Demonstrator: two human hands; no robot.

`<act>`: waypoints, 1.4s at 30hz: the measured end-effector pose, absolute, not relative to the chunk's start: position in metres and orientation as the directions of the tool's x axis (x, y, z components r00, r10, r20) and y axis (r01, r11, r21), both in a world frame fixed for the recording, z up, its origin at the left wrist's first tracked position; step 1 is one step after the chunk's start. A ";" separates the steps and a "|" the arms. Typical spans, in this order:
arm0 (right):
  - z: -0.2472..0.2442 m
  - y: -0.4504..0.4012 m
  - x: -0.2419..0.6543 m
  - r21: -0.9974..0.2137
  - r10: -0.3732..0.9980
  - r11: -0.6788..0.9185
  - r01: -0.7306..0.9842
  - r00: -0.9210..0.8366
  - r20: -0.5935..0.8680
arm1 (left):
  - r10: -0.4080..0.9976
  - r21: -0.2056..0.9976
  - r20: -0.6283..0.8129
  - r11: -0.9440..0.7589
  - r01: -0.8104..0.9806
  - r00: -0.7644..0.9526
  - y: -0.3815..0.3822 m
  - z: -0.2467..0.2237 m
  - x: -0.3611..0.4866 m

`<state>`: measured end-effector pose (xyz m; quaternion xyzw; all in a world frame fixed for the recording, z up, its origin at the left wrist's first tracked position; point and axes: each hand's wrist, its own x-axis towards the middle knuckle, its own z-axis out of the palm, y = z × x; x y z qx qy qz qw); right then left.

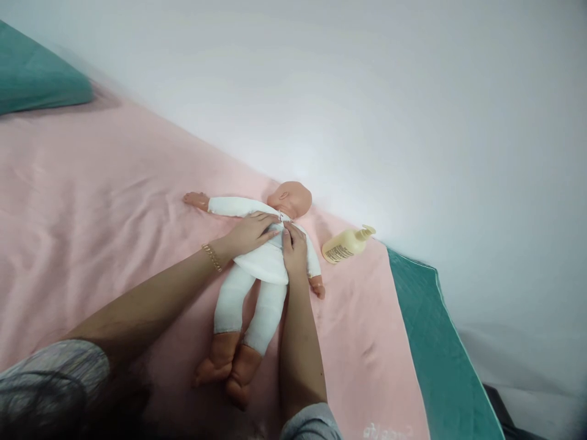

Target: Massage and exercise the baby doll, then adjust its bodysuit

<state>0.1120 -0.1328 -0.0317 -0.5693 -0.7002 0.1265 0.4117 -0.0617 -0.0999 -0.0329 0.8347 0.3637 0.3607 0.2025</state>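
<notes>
A baby doll (263,266) in white clothing lies stretched out on a pink sheet, its bald head at the wall side and its bare feet towards me. The doll's face is turned out of sight. My left hand (254,232) rests on its upper body, fingers extended towards the neckline. Beside it, my right hand (296,247) has bent fingers against the white clothing (261,263) near the neck; its fingertips are partly hidden. A small dark line, perhaps a cord, shows at the neckline between both hands.
Right of the doll, a pale yellow pump bottle (342,246) stands tilted in view near the wall (367,110). The pink sheet (114,214) covers a green mattress (431,330), exposed at the right. A green pillow (36,73) lies at the far left.
</notes>
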 end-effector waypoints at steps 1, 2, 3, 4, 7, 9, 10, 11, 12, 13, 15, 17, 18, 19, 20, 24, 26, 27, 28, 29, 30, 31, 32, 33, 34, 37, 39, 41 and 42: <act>-0.032 -0.132 0.112 -0.644 0.901 0.322 0.694 -0.015 0.434 | 0.754 0.601 0.449 -0.652 0.463 0.479 -0.100 -0.033 -0.062; -0.032 -0.132 0.112 -0.642 0.900 0.325 0.694 -0.018 0.435 | 0.756 0.602 0.443 -0.649 0.464 0.482 -0.100 -0.032 -0.062; -0.032 -0.132 0.112 -0.641 0.900 0.327 0.694 -0.021 0.436 | 0.756 0.604 0.439 -0.648 0.464 0.485 -0.099 -0.032 -0.062; -0.032 -0.131 0.112 -0.641 0.900 0.328 0.694 -0.024 0.435 | 0.757 0.606 0.437 -0.647 0.463 0.486 -0.099 -0.032 -0.062; -0.031 -0.132 0.112 -0.644 0.903 0.323 0.694 -0.023 0.429 | 0.761 0.613 0.434 -0.642 0.460 0.483 -0.100 -0.031 -0.062; -0.031 -0.133 0.112 -0.649 0.901 0.320 0.691 -0.011 0.433 | 0.770 0.621 0.437 -0.632 0.463 0.465 -0.101 -0.031 -0.062; -0.031 -0.134 0.112 -0.652 0.899 0.319 0.688 -0.002 0.438 | 0.775 0.626 0.443 -0.627 0.464 0.451 -0.102 -0.032 -0.062; -0.031 -0.134 0.112 -0.655 0.896 0.319 0.685 0.008 0.444 | 0.779 0.629 0.448 -0.624 0.465 0.438 -0.102 -0.032 -0.062; -0.031 -0.135 0.111 -0.658 0.894 0.318 0.683 0.016 0.449 | 0.782 0.631 0.453 -0.620 0.466 0.428 -0.103 -0.032 -0.061; -0.031 -0.136 0.111 -0.659 0.894 0.317 0.682 0.018 0.448 | 0.784 0.631 0.454 -0.619 0.468 0.424 -0.103 -0.033 -0.061; -0.030 -0.137 0.111 -0.657 0.900 0.311 0.686 0.009 0.435 | 0.787 0.626 0.446 -0.615 0.479 0.427 -0.103 -0.034 -0.061; -0.030 -0.136 0.111 -0.650 0.909 0.307 0.695 -0.013 0.416 | 0.792 0.624 0.430 -0.607 0.492 0.433 -0.102 -0.034 -0.061; -0.030 -0.136 0.111 -0.646 0.913 0.307 0.699 -0.024 0.408 | 0.794 0.623 0.423 -0.605 0.495 0.436 -0.101 -0.034 -0.061; -0.030 -0.135 0.111 -0.642 0.915 0.308 0.703 -0.033 0.403 | 0.795 0.624 0.417 -0.603 0.497 0.441 -0.101 -0.034 -0.061; -0.030 -0.135 0.111 -0.637 0.916 0.309 0.706 -0.041 0.399 | 0.796 0.625 0.410 -0.601 0.499 0.445 -0.100 -0.034 -0.061; -0.031 -0.132 0.112 -0.629 0.919 0.308 0.714 -0.053 0.391 | 0.797 0.627 0.397 -0.598 0.499 0.455 -0.099 -0.032 -0.061; -0.032 -0.132 0.112 -0.630 0.920 0.305 0.714 -0.052 0.388 | 0.794 0.629 0.401 -0.601 0.493 0.457 -0.100 -0.032 -0.061; -0.032 -0.132 0.112 -0.630 0.920 0.305 0.714 -0.051 0.388 | 0.793 0.633 0.405 -0.602 0.487 0.455 -0.100 -0.032 -0.061; -0.032 -0.132 0.112 -0.631 0.920 0.306 0.713 -0.050 0.390 | 0.796 0.643 0.410 -0.598 0.478 0.445 -0.101 -0.032 -0.061; -0.032 -0.132 0.112 -0.632 0.919 0.306 0.712 -0.047 0.392 | 0.800 0.658 0.415 -0.593 0.465 0.433 -0.101 -0.032 -0.061; -0.031 -0.133 0.112 -0.635 0.918 0.306 0.709 -0.043 0.395 | 0.806 0.678 0.420 -0.585 0.446 0.417 -0.102 -0.032 -0.061; -0.031 -0.134 0.112 -0.640 0.917 0.305 0.705 -0.035 0.397 | 0.813 0.701 0.425 -0.574 0.423 0.397 -0.103 -0.031 -0.061; -0.031 -0.135 0.112 -0.648 0.916 0.302 0.699 -0.025 0.401 | 0.822 0.726 0.429 -0.560 0.398 0.374 -0.104 -0.031 -0.061; -0.031 -0.136 0.112 -0.658 0.914 0.300 0.691 -0.011 0.406 | 0.832 0.749 0.432 -0.546 0.374 0.349 -0.105 -0.029 -0.062; -0.031 -0.137 0.113 -0.669 0.910 0.299 0.681 0.006 0.414 | 0.838 0.766 0.438 -0.537 0.353 0.325 -0.106 -0.027 -0.062; -0.032 -0.142 0.114 -0.696 0.885 0.308 0.648 0.073 0.460 | 0.848 0.783 0.461 -0.528 0.330 0.261 -0.108 -0.018 -0.067; -0.031 -0.145 0.115 -0.709 0.864 0.315 0.631 0.120 0.490 | 0.877 0.801 0.433 -0.480 0.357 0.208 -0.107 -0.011 -0.074; -0.030 -0.147 0.116 -0.717 0.845 0.311 0.623 0.164 0.509 | 0.920 0.821 0.367 -0.389 0.418 0.135 -0.104 -0.008 -0.084; -0.029 -0.148 0.116 -0.718 0.837 0.307 0.624 0.182 0.516 | 0.935 0.814 0.336 -0.348 0.465 0.111 -0.102 -0.007 -0.090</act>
